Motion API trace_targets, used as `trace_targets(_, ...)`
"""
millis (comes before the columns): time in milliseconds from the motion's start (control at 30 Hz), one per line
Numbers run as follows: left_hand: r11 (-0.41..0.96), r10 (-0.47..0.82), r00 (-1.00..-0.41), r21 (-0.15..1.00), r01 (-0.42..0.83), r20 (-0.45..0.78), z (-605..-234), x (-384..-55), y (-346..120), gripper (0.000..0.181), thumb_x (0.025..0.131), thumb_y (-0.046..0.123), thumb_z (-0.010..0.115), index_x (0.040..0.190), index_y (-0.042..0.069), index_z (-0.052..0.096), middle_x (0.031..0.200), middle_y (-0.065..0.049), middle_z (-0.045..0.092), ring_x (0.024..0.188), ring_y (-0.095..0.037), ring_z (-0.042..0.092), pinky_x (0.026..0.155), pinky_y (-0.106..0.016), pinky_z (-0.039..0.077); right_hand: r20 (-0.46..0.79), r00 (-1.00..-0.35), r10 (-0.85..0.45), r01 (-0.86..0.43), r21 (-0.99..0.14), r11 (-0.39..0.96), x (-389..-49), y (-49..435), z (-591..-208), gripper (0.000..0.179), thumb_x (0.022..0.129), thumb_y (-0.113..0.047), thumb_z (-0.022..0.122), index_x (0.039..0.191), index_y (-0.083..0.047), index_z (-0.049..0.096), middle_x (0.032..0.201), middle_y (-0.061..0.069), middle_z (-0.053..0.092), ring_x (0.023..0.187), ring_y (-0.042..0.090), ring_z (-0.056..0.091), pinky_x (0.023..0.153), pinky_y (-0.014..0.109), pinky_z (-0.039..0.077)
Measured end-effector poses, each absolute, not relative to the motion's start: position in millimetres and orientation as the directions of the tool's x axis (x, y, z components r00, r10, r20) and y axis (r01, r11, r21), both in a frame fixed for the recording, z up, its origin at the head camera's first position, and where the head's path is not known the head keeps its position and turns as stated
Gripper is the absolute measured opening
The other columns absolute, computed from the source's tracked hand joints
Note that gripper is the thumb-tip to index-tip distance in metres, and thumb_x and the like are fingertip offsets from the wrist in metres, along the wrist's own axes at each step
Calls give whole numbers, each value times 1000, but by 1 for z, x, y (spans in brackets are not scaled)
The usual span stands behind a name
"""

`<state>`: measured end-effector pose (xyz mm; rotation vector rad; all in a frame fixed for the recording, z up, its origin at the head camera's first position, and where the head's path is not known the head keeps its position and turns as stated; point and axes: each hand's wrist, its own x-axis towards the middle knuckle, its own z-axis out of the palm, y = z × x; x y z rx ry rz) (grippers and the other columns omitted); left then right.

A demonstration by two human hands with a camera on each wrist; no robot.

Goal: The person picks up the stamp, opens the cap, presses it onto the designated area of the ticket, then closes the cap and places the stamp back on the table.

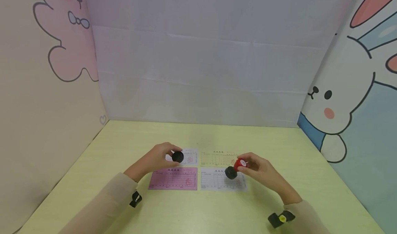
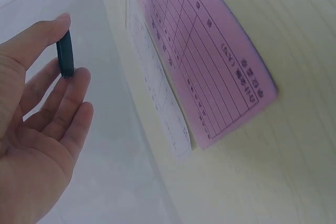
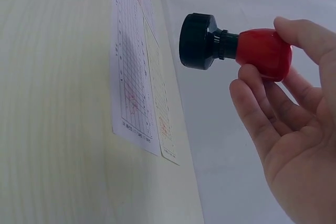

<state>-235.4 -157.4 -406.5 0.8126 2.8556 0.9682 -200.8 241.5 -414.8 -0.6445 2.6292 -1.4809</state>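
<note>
My left hand point(image 1: 162, 154) pinches a round black cap point(image 1: 177, 157) by its edge, between thumb and fingertips, over the back-left white slip. In the left wrist view the cap point(image 2: 65, 54) shows edge-on as a thin disc. My right hand point(image 1: 258, 168) grips the red handle of a stamp point(image 3: 262, 51), whose wide black head points left in the right wrist view. In the head view the stamp point(image 1: 231, 173) hangs tilted over the front-right white slip point(image 1: 214, 180). Red marks show toward the right part of the slips.
Four printed slips lie in two rows on the pale wooden table point(image 1: 192, 213): a pink slip point(image 1: 173, 179) front left, a white slip point(image 1: 192, 157) behind it, a yellow slip point(image 1: 217, 159) back right. A white wall point(image 1: 201, 54) closes the far side, and cartoon-printed panels flank it.
</note>
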Motion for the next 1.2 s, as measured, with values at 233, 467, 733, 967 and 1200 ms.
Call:
trace_targets(233,645,518,-838,565,514,172,-407,-235,-144,49,83,19,85,127,4,67,114,-3,65,98,-18,62,82,-38,58,164,-908,-387,-339,-829,445,-201,238,-415,38,93,-21,73,127,-7,62,110,7,67,92,23,65,82,25,57)
trace_targets(467,619,532,-828,588,521,174,-410,-235,-134,46,84,19,83,126,6,68,110,0,64,96,-14,60,77,-29,55,169,-904,-392,-345,-830,438,-202,234,-416,37,94,-22,73,127,-9,62,115,9,66,93,23,65,81,26,57)
trace_targets(733,576,550,-808,605,550,211,-412,-233,-124,46,84,18,83,127,7,68,112,2,63,97,-14,59,76,-29,53,222,-874,-432,-387,-857,341,-204,226,-417,36,94,-12,72,125,-2,58,121,16,62,92,23,65,77,27,58)
trace_targets(967,524,550,-807,664,534,215,-416,-233,-115,48,85,13,82,129,7,66,115,1,63,97,-14,61,78,-32,56,253,-844,-473,-411,-871,268,-206,218,-418,36,93,-6,72,125,1,56,120,18,61,94,24,65,79,28,59)
trace_targets(1200,498,548,-812,702,509,201,-417,-232,-108,48,84,9,81,130,7,65,117,-2,62,99,-15,64,81,-38,58,261,-835,-485,-419,-872,253,-206,214,-419,35,93,-7,72,124,-2,56,121,18,61,96,24,66,79,28,59)
